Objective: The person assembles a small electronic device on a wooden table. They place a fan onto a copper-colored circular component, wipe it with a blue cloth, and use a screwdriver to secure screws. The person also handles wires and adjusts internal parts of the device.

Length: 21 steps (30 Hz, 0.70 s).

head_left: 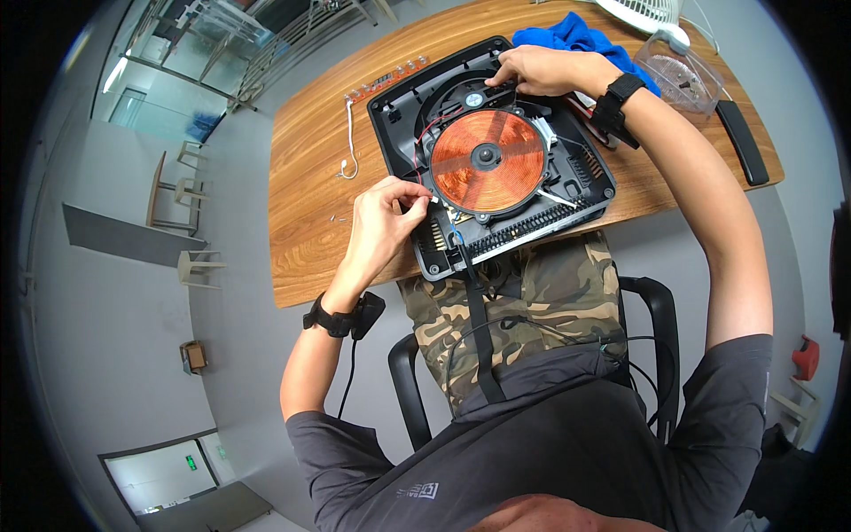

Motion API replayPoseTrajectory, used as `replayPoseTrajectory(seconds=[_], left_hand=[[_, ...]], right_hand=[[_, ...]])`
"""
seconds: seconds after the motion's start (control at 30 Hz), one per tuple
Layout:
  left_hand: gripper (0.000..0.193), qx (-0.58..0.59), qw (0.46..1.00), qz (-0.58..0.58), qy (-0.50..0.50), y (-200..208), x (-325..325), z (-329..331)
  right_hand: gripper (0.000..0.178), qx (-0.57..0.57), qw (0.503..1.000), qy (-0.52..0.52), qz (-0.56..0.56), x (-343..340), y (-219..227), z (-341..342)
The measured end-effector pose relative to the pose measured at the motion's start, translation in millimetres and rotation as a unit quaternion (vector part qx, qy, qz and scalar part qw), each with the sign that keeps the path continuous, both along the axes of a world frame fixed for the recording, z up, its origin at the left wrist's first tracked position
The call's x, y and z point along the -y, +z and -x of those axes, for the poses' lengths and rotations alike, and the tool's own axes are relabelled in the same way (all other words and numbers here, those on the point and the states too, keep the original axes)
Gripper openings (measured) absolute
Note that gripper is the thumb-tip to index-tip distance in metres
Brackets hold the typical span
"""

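An opened induction cooker base lies on the table in front of me, its black shell showing the inside. A round copper coil fills its middle, with a black fan partly beneath its far edge. My left hand is at the left side of the shell, thumb and index finger pinched on a small white wire plug. Thin red wires run from near the fan toward that side. At the far edge, my right hand bends its fingers down beside the fan; what its fingertips grip is hidden.
A narrow orange circuit board with a white cable lies beyond the shell on the left. Toward the far right are a blue cloth, a clear plastic container, a black bar and a white fan-like grille.
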<state>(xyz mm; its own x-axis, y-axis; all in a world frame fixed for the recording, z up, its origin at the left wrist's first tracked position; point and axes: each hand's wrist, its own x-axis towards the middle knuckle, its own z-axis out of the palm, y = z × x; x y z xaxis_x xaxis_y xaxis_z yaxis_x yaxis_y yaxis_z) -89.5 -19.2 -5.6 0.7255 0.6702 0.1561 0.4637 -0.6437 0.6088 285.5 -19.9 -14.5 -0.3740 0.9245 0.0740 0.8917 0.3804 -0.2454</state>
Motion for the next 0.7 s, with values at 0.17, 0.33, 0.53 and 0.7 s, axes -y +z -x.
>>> replayPoseTrajectory(seconds=[0.17, 0.33, 0.53, 0.7], left_hand=[[0.012, -0.015, 1.000, -0.021, -0.001, 2, -1, 0], [0.013, -0.046, 0.999, -0.024, 0.008, 4, 1, -7], [0.012, -0.073, 0.988, -0.129, -0.033, -7, -2, -12], [0.014, -0.084, 0.990, -0.104, -0.035, -4, 0, -17]], right_hand=[[0.054, -0.007, 1.000, 0.002, 0.001, 0, 0, 1], [0.054, -0.005, 1.000, 0.015, -0.018, -2, -4, -4], [0.054, -0.004, 1.000, 0.016, -0.018, -1, -2, -1], [0.054, -0.010, 1.000, 0.008, -0.018, 1, -2, 0]])
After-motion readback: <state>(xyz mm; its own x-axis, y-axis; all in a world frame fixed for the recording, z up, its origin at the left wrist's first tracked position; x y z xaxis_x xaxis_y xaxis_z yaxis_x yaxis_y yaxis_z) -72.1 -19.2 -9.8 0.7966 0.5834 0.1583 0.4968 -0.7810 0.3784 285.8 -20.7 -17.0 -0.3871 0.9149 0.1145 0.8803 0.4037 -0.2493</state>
